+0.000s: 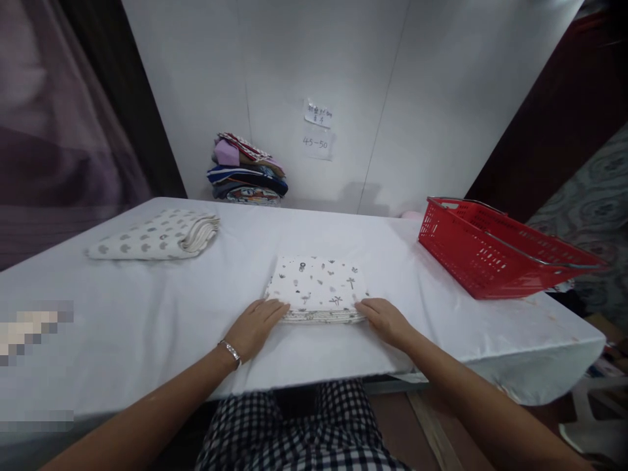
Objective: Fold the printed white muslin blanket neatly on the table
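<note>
Two near corners of a folded cloth (316, 284) lie under the person's touch: the left hand (255, 326) covers one, the right hand (385, 319) the other. Whether either thumb pinches the edge cannot be told. The cloth is a flat, neat rectangle, white, scattered with small grey and dark motifs, among them palm trees; its near edge shows several thin, stacked layers. It lies on a white-covered table (338, 356), near the front edge. Farther left lies a larger folded cloth (152, 237), white with grey motifs, its end rolled in layers. A red basket (483, 255) stands at right.
</note>
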Tool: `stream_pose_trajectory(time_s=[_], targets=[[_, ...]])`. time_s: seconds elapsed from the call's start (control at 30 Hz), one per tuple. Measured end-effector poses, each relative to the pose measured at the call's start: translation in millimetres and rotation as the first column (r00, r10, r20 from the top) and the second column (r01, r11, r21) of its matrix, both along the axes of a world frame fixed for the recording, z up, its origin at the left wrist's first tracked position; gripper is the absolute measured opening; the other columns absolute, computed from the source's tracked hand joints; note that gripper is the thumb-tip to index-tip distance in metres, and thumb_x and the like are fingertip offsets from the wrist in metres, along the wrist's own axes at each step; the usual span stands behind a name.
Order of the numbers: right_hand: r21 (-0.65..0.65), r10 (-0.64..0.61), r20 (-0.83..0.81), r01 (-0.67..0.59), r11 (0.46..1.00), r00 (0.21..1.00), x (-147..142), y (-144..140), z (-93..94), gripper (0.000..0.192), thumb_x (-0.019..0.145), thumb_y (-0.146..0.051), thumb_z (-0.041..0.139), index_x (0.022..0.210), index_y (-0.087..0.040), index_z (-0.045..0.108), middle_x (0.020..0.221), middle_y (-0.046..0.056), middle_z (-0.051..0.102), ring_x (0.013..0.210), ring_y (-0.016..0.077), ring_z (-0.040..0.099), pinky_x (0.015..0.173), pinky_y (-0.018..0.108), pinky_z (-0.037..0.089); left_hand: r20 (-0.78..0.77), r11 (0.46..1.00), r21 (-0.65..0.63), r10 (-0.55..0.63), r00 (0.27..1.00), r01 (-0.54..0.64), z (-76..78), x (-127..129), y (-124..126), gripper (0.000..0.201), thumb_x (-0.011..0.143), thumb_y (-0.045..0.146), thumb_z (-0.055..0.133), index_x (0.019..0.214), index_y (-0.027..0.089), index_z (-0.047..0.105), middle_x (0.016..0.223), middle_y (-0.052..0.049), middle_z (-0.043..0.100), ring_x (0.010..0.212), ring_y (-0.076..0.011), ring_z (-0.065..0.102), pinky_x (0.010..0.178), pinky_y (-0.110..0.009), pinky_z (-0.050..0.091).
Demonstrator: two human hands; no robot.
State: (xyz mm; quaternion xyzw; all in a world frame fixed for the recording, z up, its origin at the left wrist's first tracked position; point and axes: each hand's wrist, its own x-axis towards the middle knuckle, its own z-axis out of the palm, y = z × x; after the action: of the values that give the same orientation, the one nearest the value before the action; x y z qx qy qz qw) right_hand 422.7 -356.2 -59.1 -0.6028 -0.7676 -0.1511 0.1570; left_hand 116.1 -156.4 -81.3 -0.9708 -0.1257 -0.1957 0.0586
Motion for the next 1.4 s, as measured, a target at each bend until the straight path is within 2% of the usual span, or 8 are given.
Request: stream_pose_trajectory(time_s=[0.17,0.3,0.57,0.7,0.83,1.03,1.2,1.4], targets=[[-0.027,-0.016,-0.019,0.015,1.000,1.000,-3.2,-9.8,-8.4,0.043,0.083,-0.009,0.040,0.124,-0.021,0.045,0.116,0.009,0.054,0.105,0.0197,0.048,0.087,0.036,0.041,-0.031,0.999,0.001,0.037,0.999,-0.037,7.7,-5.5,-0.9,0.057,0.074,0.002,0.033,0.128,0.020,0.039,0.127,-0.004,0.049,0.122,-0.0190,0.037,0.100,-0.041,0.028],[-0.049,-0.030,-0.021,0.029,0.998,0.999,-3.1,-12.7,-8.7,0.044,0.084,-0.010,0.041,0.126,-0.022,0.042,0.122,0.009,0.050,0.111,0.0203,0.044,0.089,0.037,0.040,-0.029,0.999,0.000,0.041,0.999,-0.041,16.6,-0.3,-14.7,0.057,0.076,0.014,0.040,0.132,0.020,0.033,0.133,-0.007,0.043,0.127,-0.0222,0.030,0.105,-0.047,0.017],[0.062,0.002,-0.021,0.000,0.998,1.000,4.3,2.0,8.0,0.049,0.076,-0.004,0.037,0.123,-0.017,0.045,0.107,0.010,0.058,0.096,0.0192,0.053,0.082,0.036,0.044,0.039,0.994,-0.073,0.088,0.995,-0.085,12.5,64.9,-70.4,0.059,0.078,0.032,0.047,0.134,0.020,0.030,0.136,-0.007,0.039,0.126,-0.0230,0.031,0.107,-0.046,0.009],[0.024,-0.014,-0.043,0.015,1.000,0.999,9.1,11.3,25.2,0.053,0.071,-0.004,0.040,0.122,-0.018,0.046,0.110,0.010,0.057,0.097,0.0192,0.053,0.083,0.036,0.044,0.073,0.981,-0.112,0.170,0.983,-0.161,7.9,93.1,-78.1,0.066,0.076,0.036,0.051,0.135,0.019,0.027,0.133,-0.009,0.042,0.123,-0.0237,0.034,0.106,-0.046,0.012],[-0.009,-0.041,-0.066,0.041,0.999,0.997,9.0,17.0,36.5,0.052,0.069,-0.004,0.041,0.119,-0.017,0.049,0.110,0.009,0.058,0.098,0.0192,0.053,0.085,0.036,0.044,0.099,0.963,-0.139,0.246,0.964,-0.231,8.1,105.1,-75.4,0.067,0.075,0.032,0.052,0.135,0.017,0.027,0.127,-0.011,0.046,0.117,-0.0237,0.039,0.105,-0.046,0.016],[-0.040,-0.043,-0.124,0.039,0.998,0.991,9.1,17.8,40.7,0.054,0.069,-0.004,0.042,0.121,-0.017,0.047,0.112,0.009,0.057,0.101,0.0193,0.052,0.088,0.037,0.043,0.070,0.958,-0.105,0.276,0.959,-0.268,9.0,101.0,-64.8,0.060,0.073,0.008,0.043,0.131,0.017,0.034,0.118,-0.009,0.053,0.108,-0.0198,0.046,0.103,-0.044,0.020],[-0.006,-0.042,-0.250,0.042,0.999,0.967,14.3,15.3,40.9,0.052,0.072,-0.008,0.043,0.122,-0.020,0.046,0.112,0.007,0.057,0.102,0.0188,0.052,0.089,0.038,0.042,0.097,0.960,-0.046,0.279,0.955,-0.276,9.6,80.9,-49.4,0.060,0.072,0.002,0.037,0.129,0.018,0.037,0.112,-0.009,0.057,0.103,-0.0196,0.049,0.101,-0.044,0.022],[0.026,-0.078,-0.478,0.103,0.994,0.875,14.5,13.4,57.0,0.044,0.076,-0.016,0.045,0.119,-0.022,0.049,0.115,0.006,0.056,0.103,0.0181,0.053,0.090,0.036,0.043,0.150,0.955,-0.017,0.296,0.943,-0.297,30.8,48.8,-26.7,0.061,0.068,0.004,0.040,0.127,0.016,0.039,0.104,-0.010,0.060,0.098,-0.0212,0.052,0.098,-0.043,0.026]])
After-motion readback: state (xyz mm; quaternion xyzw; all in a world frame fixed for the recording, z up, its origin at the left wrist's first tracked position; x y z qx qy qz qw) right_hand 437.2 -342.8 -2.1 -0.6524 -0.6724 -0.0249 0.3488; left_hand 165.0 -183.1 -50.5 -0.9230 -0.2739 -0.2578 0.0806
